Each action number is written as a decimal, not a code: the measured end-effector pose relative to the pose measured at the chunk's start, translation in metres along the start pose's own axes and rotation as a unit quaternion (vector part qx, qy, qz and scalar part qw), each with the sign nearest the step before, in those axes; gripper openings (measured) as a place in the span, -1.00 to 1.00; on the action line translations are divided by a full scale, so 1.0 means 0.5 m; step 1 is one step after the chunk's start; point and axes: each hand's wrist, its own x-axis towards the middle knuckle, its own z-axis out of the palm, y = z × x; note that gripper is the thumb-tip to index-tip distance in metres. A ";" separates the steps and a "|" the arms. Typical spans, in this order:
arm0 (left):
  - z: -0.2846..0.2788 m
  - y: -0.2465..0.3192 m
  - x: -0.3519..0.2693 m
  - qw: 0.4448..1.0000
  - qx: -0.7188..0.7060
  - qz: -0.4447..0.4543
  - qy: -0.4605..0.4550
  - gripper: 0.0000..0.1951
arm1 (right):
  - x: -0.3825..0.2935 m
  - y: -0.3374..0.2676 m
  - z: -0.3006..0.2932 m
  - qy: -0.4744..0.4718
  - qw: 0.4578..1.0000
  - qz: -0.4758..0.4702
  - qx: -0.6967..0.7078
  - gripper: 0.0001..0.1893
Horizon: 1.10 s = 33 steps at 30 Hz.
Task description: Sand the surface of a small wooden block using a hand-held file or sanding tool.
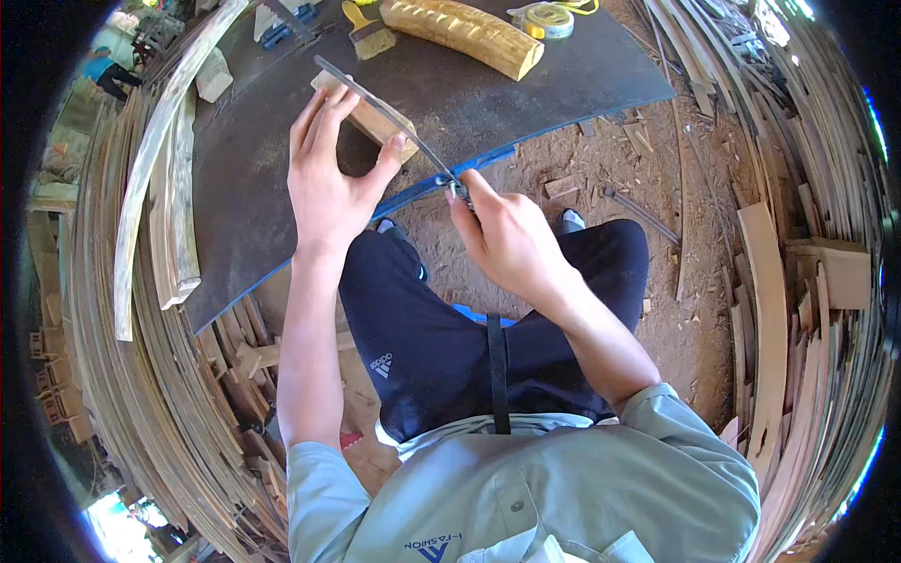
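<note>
My left hand (331, 169) rests on a short wooden block (380, 125) lying on the dark tabletop (253, 162), its fingers on the far end and the thumb near the close end. A long thin metal blade (394, 119), perhaps a saw's, passes diagonally over the block. Its near end is in the closed grip of my right hand (503, 232), just off the blue table edge. The exact kind of tool is hard to tell, since the hand hides most of its handle.
Toward the table's far side lie a notched wooden piece (464, 35), a paintbrush (369, 35), a tape measure (547, 21) and a blue-handled tool (290, 27). Long boards (764, 331) are stacked on both sides. A metal bar (642, 217) lies on the floor. A person (109, 72) is far left.
</note>
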 end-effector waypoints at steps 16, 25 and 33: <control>0.000 -0.002 0.001 1.000 0.008 0.000 -0.017 -0.39 | 0.005 0.017 0.018 0.033 0.997 -0.031 -0.055 -0.78; 0.003 -0.005 0.001 1.000 0.007 0.004 -0.022 -0.39 | 0.002 0.021 0.027 0.021 0.999 -0.022 -0.043 -0.79; 0.003 -0.004 0.003 1.000 0.000 0.006 -0.029 -0.39 | 0.005 0.023 0.023 0.031 0.998 -0.034 -0.050 -0.80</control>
